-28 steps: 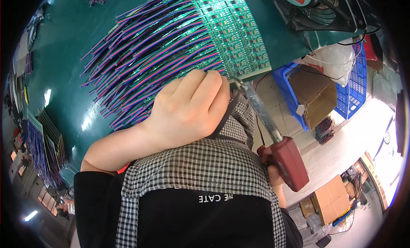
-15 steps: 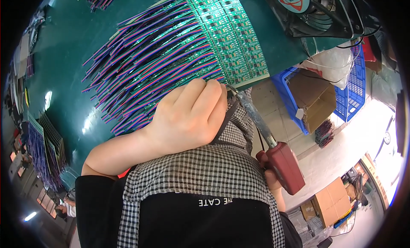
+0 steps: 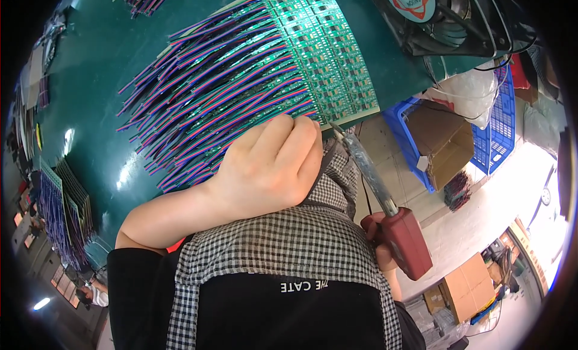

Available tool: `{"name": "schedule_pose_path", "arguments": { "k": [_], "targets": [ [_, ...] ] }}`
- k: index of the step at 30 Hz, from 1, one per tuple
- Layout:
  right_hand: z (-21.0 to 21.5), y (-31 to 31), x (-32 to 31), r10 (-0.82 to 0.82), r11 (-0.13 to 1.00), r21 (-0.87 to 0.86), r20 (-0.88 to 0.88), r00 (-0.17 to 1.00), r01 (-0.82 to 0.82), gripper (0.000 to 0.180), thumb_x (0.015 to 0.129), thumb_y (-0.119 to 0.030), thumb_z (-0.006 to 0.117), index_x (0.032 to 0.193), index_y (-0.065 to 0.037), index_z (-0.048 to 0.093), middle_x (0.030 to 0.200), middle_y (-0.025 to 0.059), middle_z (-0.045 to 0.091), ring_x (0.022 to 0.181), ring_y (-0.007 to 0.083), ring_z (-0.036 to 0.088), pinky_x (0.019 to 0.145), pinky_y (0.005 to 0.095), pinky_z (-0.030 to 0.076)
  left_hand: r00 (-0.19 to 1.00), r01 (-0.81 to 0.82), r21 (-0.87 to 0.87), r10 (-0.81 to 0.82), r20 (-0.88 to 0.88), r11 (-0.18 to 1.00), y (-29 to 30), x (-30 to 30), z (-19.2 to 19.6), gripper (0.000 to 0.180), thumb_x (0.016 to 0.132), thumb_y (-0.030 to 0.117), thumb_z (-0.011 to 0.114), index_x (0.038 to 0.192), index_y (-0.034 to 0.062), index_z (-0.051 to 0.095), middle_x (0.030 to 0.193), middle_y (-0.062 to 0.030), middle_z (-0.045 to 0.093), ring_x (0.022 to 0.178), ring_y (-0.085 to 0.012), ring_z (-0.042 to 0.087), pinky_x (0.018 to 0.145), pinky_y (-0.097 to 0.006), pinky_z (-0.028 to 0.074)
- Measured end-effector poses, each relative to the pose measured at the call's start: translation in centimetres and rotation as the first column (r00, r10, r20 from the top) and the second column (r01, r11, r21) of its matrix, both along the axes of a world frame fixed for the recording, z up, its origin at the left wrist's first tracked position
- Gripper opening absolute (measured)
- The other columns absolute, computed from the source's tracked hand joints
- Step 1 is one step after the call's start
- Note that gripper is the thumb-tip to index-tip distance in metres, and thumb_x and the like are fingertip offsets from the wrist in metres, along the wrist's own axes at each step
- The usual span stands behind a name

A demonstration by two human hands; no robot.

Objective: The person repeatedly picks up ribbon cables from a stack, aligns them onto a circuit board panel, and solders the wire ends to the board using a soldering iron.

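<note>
A green panel of small circuit boards [image 3: 328,55] lies on the table, with rows of thin coloured wires [image 3: 223,88] fanning out from its left side. My left hand [image 3: 274,160] is closed at the panel's near edge, over the nearest wires. Its fingertips are turned away, so what they pinch is hidden. In my right hand [image 3: 382,251], mostly behind the handle, is a dark red soldering gun [image 3: 407,243]. Its wrapped barrel slants up to the left. The tip ends just right of my left fingers, close to the panel's near corner; whether it touches cannot be told.
A black fan [image 3: 442,21] stands at the table's far right. Beyond the table edge, a blue crate [image 3: 500,139] holds an open cardboard box [image 3: 448,136]. More wired panels [image 3: 63,211] stand at the left, and a wire bundle [image 3: 141,0] lies at the back of the green table [image 3: 90,79].
The soldering gun has shifted slightly right and down, its tip moving a little off my left fingers. My left hand has moved slightly right and stays closed.
</note>
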State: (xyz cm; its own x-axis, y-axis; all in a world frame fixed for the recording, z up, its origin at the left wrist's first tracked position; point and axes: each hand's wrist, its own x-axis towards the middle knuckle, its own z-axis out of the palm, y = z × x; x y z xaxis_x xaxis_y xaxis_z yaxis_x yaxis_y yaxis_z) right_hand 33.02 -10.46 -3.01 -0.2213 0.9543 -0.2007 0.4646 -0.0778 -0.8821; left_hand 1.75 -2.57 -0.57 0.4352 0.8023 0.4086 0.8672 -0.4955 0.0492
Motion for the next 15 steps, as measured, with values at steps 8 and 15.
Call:
{"name": "schedule_pose_path", "arguments": {
  "k": [8, 15],
  "targets": [
    [1.9, 2.3, -3.5, -0.227, 0.962, -0.22, -0.33, 0.916, 0.159, 0.078, 0.078, -0.066, 0.068, 0.114, 0.002, 0.055, 0.072, 0.0035, 0.057, 0.067, 0.0143, 0.054, 0.068, 0.0288, 0.043, 1.0, 0.015, -0.162, -0.019, -0.021, 0.987, -0.2, -0.4, 2.1, 0.03, 0.068, 0.011, 0.066, 0.094, -0.0038, 0.066, 0.091, -0.0102, 0.06, 0.083, -0.0223, 0.061, 0.061, -0.027, 0.05],
    [2.8, 6.2, -4.9, -0.141, 0.986, -0.129, -0.347, 0.927, 0.102, 0.074, 0.081, -0.063, 0.067, 0.114, 0.002, 0.055, 0.073, 0.0048, 0.058, 0.068, 0.014, 0.055, 0.067, 0.0283, 0.044, 0.874, -0.477, -0.241, 0.484, -0.035, 0.845, 9.4, -12.3, 2.7, 0.022, 0.084, 0.006, 0.06, 0.105, -0.002, 0.064, 0.094, -0.0154, 0.062, 0.093, -0.0336, 0.061, 0.08, -0.042, 0.049]
  ]
}}
